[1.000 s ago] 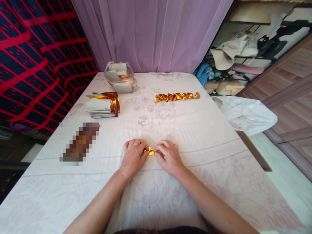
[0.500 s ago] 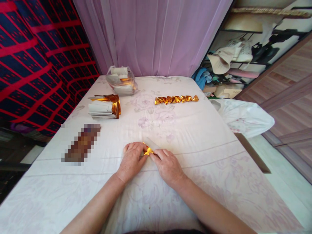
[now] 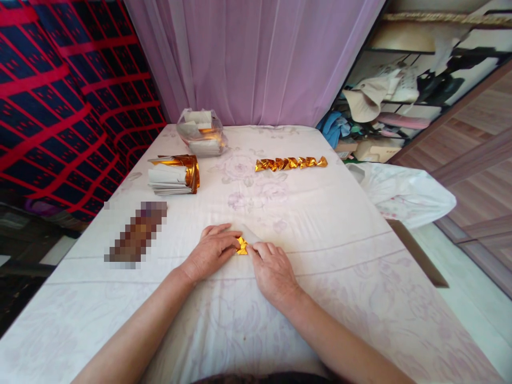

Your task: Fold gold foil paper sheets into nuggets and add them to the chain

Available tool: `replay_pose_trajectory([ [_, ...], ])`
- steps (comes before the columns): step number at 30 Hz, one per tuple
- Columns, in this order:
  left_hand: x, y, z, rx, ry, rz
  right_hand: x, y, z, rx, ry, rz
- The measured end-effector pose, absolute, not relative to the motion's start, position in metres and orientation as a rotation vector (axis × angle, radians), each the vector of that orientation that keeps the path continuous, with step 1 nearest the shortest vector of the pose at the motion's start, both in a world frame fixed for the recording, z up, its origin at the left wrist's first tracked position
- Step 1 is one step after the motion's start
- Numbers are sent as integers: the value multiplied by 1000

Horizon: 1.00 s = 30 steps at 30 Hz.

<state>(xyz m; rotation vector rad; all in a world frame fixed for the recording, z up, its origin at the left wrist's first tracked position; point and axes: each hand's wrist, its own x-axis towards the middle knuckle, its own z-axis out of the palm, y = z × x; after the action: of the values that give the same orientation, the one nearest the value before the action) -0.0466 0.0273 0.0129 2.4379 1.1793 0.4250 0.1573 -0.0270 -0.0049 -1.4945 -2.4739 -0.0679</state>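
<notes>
A small piece of gold foil paper point(image 3: 242, 246), folded, lies on the tablecloth between my two hands. A pale edge of it or of another sheet shows just behind. My left hand point(image 3: 216, 249) is closed on its left side, thumb and fingertips pressing the foil, with the other fingers stretched away over the cloth. From the right, my right hand point(image 3: 276, 273) pinches the foil's other side with curled fingers. The fingertips partly hide the piece. Farther back on the right lies a row of folded gold foil pieces point(image 3: 291, 164).
On the left rests a stack of gold-and-white foil sheets point(image 3: 170, 178), with a clear plastic bag point(image 3: 202, 133) of more sheets behind it. A blurred-out brown object point(image 3: 138, 234) lies nearer. A white bag point(image 3: 408, 192) stands beyond the right edge of the tablecloth point(image 3: 320, 224).
My left hand has turned flatter, its fingers now stretched out more over the foil. The foil between the fingertips looks more compactly folded. My right hand has barely shifted.
</notes>
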Motion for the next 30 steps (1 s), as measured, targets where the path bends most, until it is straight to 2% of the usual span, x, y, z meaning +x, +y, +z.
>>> replay_pose_trajectory([
  [10, -33, 2, 7, 2480, 1252, 517, 169, -23, 14, -1503, -2560, 21],
  [19, -24, -12, 13, 2536, 1342, 482, 190, -20, 5, -1348, -2458, 115],
  [27, -23, -6, 10, 2555, 1334, 512, 181, -26, 2, -1317, -2420, -97],
  [30, -21, -7, 11, 2646, 1312, 457, 181, -27, -3, -1282, -2388, -50],
])
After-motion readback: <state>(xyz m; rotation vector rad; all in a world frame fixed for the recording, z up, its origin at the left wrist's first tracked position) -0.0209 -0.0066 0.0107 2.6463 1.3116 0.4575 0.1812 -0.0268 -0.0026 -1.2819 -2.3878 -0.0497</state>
